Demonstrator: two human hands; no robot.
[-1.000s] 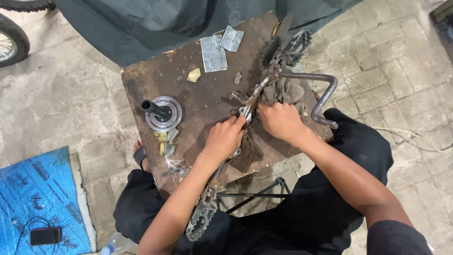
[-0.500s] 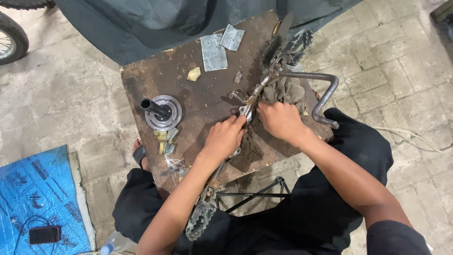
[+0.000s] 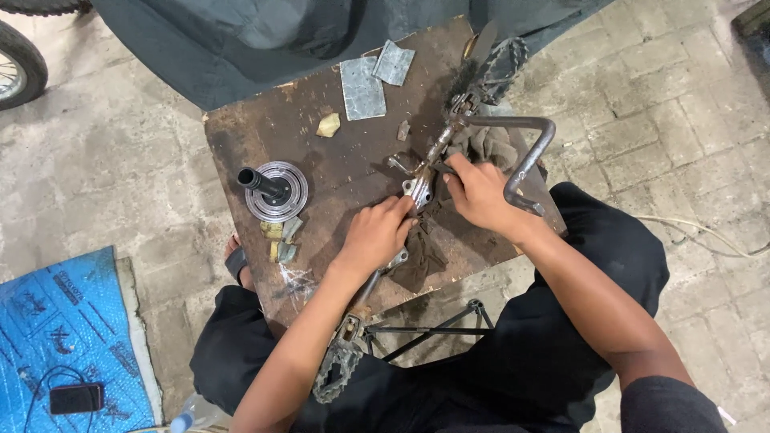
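Note:
A long metal footrest bar (image 3: 439,148) lies diagonally across a worn wooden board (image 3: 345,164), with a toothed foot peg at the far end (image 3: 499,68) and another at the near end (image 3: 333,370). My left hand (image 3: 377,234) presses on the bar's middle bracket (image 3: 419,190) from the near side. My right hand (image 3: 480,192) grips the bar just beyond the bracket, over a dark rag (image 3: 493,148). A bent steel tube (image 3: 533,156) curves around my right hand.
A round metal disc with a black spindle (image 3: 274,190) stands on the board's left. Two grey sandpaper pieces (image 3: 370,76), small scraps and a dark cloth lie at the back. A blue mat with a phone (image 3: 74,397) lies on the paved floor at left. A wheel (image 3: 18,60) shows at top left.
Both hands stay on the bar's middle bracket with only slight finger shifts. Nothing else has moved.

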